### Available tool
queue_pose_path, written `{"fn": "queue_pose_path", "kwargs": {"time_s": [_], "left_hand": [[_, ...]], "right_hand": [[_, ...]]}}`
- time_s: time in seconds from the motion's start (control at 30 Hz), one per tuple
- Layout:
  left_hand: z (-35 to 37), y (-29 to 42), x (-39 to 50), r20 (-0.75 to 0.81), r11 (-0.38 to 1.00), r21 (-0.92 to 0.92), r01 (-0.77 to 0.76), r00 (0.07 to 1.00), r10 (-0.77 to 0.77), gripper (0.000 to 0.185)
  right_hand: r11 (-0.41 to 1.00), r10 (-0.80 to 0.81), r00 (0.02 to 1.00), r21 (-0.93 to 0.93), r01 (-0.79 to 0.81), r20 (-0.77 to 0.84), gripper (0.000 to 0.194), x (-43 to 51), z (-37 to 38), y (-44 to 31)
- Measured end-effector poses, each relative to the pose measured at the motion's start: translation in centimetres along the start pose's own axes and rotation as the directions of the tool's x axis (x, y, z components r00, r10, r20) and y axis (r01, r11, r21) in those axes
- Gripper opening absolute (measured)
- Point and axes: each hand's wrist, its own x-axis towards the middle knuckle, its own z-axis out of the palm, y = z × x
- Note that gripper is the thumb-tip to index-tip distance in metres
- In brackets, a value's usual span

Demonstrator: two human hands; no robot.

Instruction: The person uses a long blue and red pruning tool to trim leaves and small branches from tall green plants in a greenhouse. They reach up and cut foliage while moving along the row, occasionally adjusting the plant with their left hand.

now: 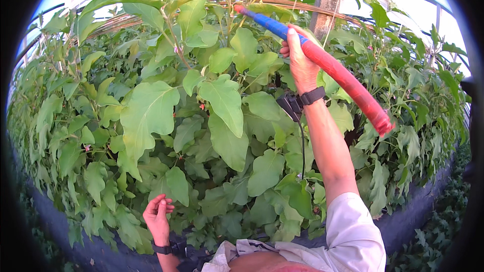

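Note:
Raised at the upper right, my right hand [300, 54] grips a rod [342, 73] wrapped in blue and red material. Its blue part slopes up to the left, ending in a small reddish tip beside an eggplant stem [228, 26]; whether they touch I cannot tell. The thicker red end, frayed, hangs down to the right. Low on the left, my left hand [158, 211] is loosely curled with nothing seen in it, close to an eggplant leaf [177, 186]. Several broad green leaves fill the space between my hands.
A bundle of brown strands or cords [298, 5] runs across the upper foliage, by a wooden post [325, 10]. Dark ground cover [412, 200] borders the plants. Black straps circle both wrists; a cable [303, 147] hangs from the device [290, 106] on the right one.

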Motion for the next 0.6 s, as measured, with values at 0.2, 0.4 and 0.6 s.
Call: {"fn": "queue_pose_path", "kwargs": {"time_s": [0.2, 0.4, 0.6], "left_hand": [[1.7, 1.2, -1.8, -0.033, 0.999, 0.034, -0.021, 0.999, 0.022, 0.023], [2.1, 1.5, -3.6, -0.102, 0.999, 0.046, -0.006, 0.995, 0.010, 0.022], [4.3, 2.6, -4.7, -0.081, 0.999, 0.028, 0.017, 0.997, -0.015, 0.022]], "right_hand": [[1.000, -0.021, 0.998, -0.008, 0.021, 0.063, 0.036, 0.2, 0.0, 1.0], [0.990, -0.051, 0.998, 0.131, 0.055, -0.038, 0.033, -2.8, -3.1, -2.0], [0.933, -0.233, 0.970, 0.298, 0.202, 0.071, 0.042, -7.5, -5.0, -6.2]]}}
